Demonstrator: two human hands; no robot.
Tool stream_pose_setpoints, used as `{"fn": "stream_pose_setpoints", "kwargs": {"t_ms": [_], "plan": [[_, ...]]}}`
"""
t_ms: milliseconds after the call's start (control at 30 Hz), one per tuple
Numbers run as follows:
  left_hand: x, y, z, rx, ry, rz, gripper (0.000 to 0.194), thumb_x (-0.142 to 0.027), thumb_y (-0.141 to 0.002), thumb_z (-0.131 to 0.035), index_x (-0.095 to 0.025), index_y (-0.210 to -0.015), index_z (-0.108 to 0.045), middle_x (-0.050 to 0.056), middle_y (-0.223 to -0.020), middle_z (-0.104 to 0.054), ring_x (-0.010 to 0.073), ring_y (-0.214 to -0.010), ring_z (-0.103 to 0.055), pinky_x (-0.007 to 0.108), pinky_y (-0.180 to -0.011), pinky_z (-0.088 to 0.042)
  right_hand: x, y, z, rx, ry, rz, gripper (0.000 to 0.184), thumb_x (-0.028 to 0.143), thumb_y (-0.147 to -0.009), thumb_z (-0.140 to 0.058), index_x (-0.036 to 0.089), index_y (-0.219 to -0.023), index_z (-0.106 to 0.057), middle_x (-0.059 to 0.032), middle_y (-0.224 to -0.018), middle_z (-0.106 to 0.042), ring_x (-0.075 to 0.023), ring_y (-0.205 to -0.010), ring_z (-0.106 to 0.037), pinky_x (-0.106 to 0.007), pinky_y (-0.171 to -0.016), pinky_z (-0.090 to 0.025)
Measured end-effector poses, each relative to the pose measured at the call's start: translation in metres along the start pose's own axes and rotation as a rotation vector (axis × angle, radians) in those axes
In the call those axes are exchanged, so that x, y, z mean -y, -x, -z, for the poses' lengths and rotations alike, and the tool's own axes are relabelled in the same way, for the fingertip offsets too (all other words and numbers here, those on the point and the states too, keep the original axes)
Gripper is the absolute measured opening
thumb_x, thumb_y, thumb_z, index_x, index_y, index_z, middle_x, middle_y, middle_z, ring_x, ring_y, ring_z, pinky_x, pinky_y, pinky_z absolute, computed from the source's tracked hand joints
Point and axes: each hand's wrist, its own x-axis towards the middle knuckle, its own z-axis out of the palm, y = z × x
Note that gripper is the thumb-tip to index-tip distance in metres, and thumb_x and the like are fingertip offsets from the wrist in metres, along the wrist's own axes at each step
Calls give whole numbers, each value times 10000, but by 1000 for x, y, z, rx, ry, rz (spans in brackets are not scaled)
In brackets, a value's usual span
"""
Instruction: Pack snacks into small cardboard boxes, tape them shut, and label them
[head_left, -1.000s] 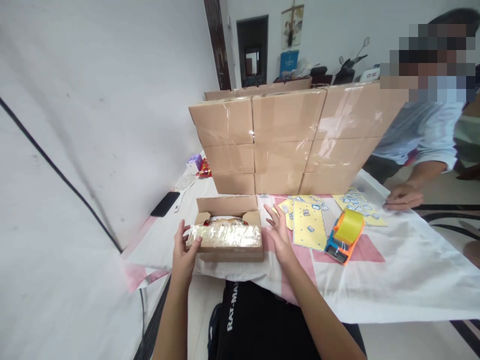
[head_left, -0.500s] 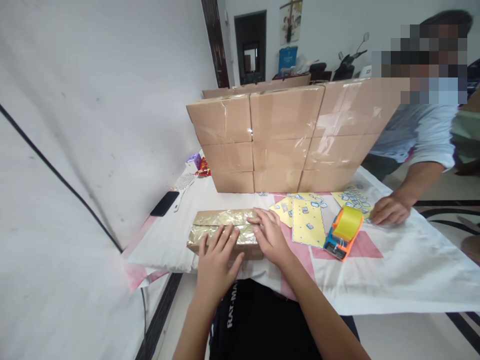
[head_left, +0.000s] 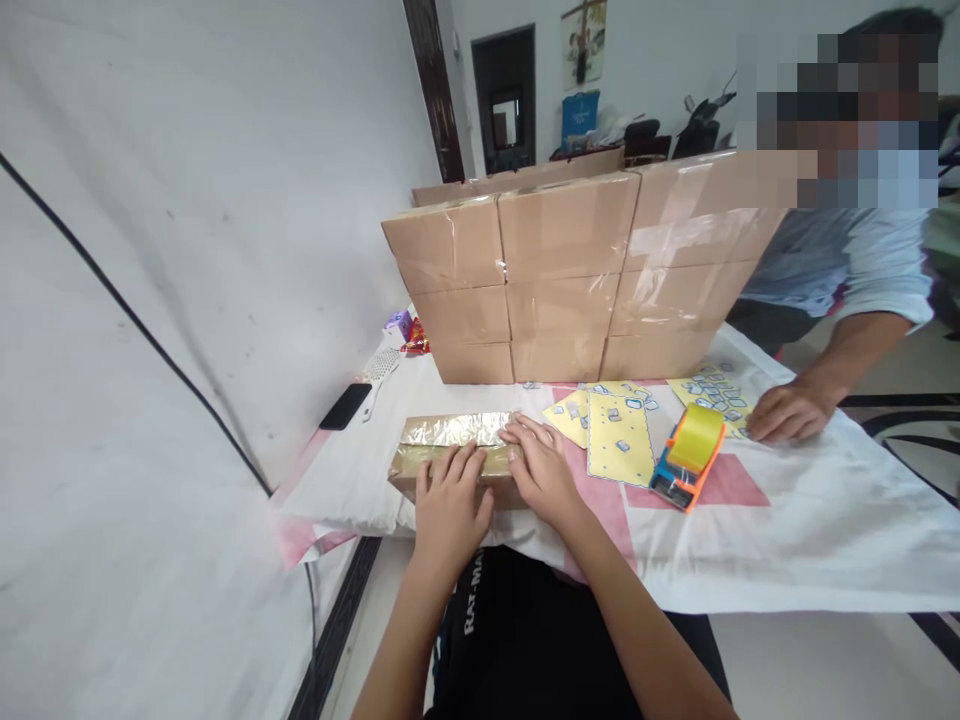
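A small cardboard box [head_left: 431, 432] with shiny tape along its top lies on the cloth-covered table in front of me. My left hand [head_left: 450, 505] rests on the box's near side, fingers stretched over the top edge and thumb against the front. On the right end lies my right hand [head_left: 546, 478], its fingers extended across the tape and its thumb apart from them. Neither hand is wrapped around the box. To the right stands an orange and blue tape dispenser [head_left: 690, 455] with a yellow roll, beside yellow printed papers [head_left: 619, 447].
Behind the small box rises a stack of taped cartons [head_left: 566, 235]. At the left are a black phone [head_left: 346, 407], a purple-and-white box [head_left: 397, 326] and a red packet [head_left: 417, 337]. Another person's hand [head_left: 789, 412] rests at the table's right, touching a yellow sheet.
My view has shifted slightly, so the scene sits differently in the frame. Both hands stay on the small box, and the left fingers appear a little closer together.
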Motion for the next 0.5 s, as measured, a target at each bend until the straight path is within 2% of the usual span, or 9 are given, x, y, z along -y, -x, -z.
{"fn": "stream_pose_setpoints", "kwargs": {"t_ms": [67,167,200,267,367,433,500], "plan": [[-1,0,-1,2,-5,8,461,-275,-911,-572,-288,-1370,-605,40,-1495,-593,317,-1408,-491,576,-1172,-306,3,4,2,32,5,-11,474,249,-1009,-427,248,-1483,-433,-71,-1352,-690,-271,-1505,-379,-598,-1213,-243],[-1,-1,-3,-17,4,28,446,-280,-895,-572,-299,-1339,-617,38,-1484,-602,317,-1395,-498,575,-1165,-308,0,25,19,-17,32,-14,649,325,-1006,-473,276,-1611,-245,-88,-1545,-531,-292,-1548,-305,-623,-1245,-196],[-1,-2,-3,-25,11,35,439,-279,-892,-569,-294,-1328,-620,40,-1482,-603,316,-1391,-499,573,-1163,-306,-5,37,30,-98,47,-24,664,337,-1004,-478,289,-1619,-232,-90,-1596,-463,-300,-1555,-287,-624,-1249,-195],[-2,-1,-6,-37,21,42,433,-276,-885,-563,-272,-1314,-624,54,-1481,-603,318,-1384,-498,573,-1159,-298,-22,64,60,-353,78,-81,651,347,-997,-488,297,-1609,-270,-98,-1636,-385,-319,-1553,-278,-632,-1242,-218],[-1,1,-11,-55,18,30,449,-282,-896,-545,-243,-1338,-610,89,-1490,-588,336,-1385,-482,585,-1159,-276,-64,101,113,-746,69,-255,727,406,-940,-588,255,-1590,-299,-141,-1637,-323,-354,-1531,-285,-645,-1212,-269],[0,3,-14,-72,9,14,467,-287,-914,-524,-234,-1374,-584,109,-1500,-573,344,-1393,-469,595,-1167,-249,-95,115,142,-869,-84,-398,826,470,-887,-645,237,-1586,-272,-172,-1617,-317,-363,-1500,-340,-630,-1175,-344],[2,6,-17,-93,-5,9,478,-287,-930,-507,-226,-1400,-561,127,-1501,-565,345,-1397,-464,599,-1177,-221,-122,121,157,-879,-331,-521,855,518,-844,-681,246,-1555,-293,-173,-1499,-460,-342,-1355,-532,-595,-1098,-451]]}}
